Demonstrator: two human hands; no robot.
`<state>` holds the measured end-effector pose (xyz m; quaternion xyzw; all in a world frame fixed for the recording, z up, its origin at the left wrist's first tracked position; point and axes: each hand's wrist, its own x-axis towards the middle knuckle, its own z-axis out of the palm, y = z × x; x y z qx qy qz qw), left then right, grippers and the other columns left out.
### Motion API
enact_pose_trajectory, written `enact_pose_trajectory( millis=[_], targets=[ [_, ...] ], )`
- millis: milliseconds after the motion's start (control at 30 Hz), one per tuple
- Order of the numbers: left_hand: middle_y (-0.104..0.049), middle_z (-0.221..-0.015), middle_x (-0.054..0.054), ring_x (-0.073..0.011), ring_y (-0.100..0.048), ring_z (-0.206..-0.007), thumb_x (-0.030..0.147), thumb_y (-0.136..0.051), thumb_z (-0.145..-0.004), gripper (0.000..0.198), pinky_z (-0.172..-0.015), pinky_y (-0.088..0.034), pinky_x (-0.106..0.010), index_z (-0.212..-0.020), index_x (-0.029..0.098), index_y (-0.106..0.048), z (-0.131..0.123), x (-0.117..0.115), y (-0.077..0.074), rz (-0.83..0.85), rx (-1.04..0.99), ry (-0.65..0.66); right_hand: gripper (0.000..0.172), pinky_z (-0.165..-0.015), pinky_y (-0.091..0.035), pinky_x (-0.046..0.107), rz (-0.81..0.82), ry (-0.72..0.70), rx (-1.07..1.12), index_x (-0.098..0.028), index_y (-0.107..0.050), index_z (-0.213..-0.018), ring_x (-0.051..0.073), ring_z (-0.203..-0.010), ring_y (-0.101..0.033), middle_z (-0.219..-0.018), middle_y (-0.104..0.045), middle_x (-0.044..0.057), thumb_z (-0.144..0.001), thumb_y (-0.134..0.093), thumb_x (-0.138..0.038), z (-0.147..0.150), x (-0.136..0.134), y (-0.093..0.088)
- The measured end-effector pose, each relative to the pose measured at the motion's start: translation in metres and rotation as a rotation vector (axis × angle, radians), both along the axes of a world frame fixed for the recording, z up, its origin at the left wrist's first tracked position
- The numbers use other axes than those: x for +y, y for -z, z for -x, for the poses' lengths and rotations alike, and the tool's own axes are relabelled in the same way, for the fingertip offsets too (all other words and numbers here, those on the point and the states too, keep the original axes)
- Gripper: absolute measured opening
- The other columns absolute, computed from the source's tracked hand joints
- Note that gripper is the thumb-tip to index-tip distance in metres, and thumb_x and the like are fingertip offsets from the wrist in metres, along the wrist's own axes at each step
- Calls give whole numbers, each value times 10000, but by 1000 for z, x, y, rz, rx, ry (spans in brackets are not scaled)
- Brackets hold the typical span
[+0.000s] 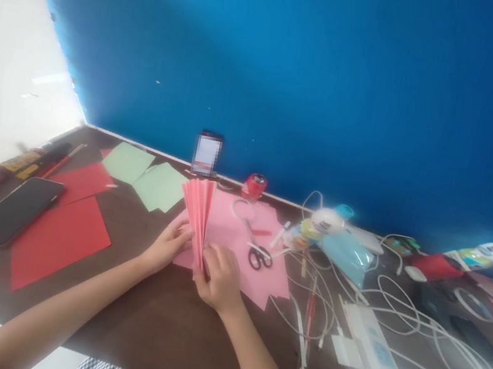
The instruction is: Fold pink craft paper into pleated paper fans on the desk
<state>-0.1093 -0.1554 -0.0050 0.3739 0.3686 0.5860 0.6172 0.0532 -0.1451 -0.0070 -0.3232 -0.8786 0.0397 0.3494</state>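
Observation:
A pink paper fan (198,211), folded in accordion pleats, stands between my two hands over the desk. My left hand (171,242) holds its left side, with the fingers partly hidden behind the pleats. Lower down, my right hand (219,276) pinches the narrow end of the fan. Beneath and behind the hands lie pink paper sheets (274,282). On them rest scissors (259,257) with dark handles, just right of my right hand.
Red sheets (61,244), green sheets (163,186) and a dark phone (13,210) lie left. A red tape roll (254,186) stands by the blue wall (294,78). Glue bottles (326,221), a light-blue packet (351,254), white cables (422,324) and a power strip (369,352) crowd the right.

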Motion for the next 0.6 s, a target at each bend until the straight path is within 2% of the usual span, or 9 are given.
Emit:
enact_pose_trajectory(
  millis=[67,200,333,500,600],
  targets=[
    [-625,-1066,-109,-209,-597,-977,385,-552,-827,448,-863,-474,-370,-1221,184,-482,1,-1,-1,1,6,63,184,-777,-430,347,113,-52,110,-166,-572,-874,205,-876,-538,-939,-580,100,-855,-419,-266,-1,0,-2],
    [-613,-1095,-101,-216,-576,-1009,385,-532,-837,400,-860,-472,-352,-1189,193,-533,1,-4,-3,-17,75,178,150,-714,-458,294,442,-49,382,-192,-494,-773,152,-758,-536,-782,-541,31,-879,-403,-246,-1,3,2],
    [-617,-1063,-88,-216,-582,-979,403,-489,-857,380,-828,-485,-346,-1166,195,-561,0,-8,-3,-19,145,249,105,-735,-481,296,656,2,608,-197,-503,-867,151,-777,-566,-812,-566,22,-835,-516,-296,0,7,7],
    [-554,-1101,-80,-205,-541,-996,402,-456,-865,324,-811,-485,-314,-1052,205,-633,2,-10,-6,-99,392,197,244,-732,-498,328,755,17,651,-190,-532,-974,164,-759,-588,-841,-604,41,-779,-598,-320,3,4,9],
    [-556,-929,-64,-172,-534,-886,365,-460,-864,285,-784,-468,-291,-866,162,-659,2,-9,-6,-192,562,122,245,-690,-498,310,758,27,647,-192,-536,-940,148,-695,-576,-775,-591,17,-750,-632,-315,5,2,8]
  ],
)
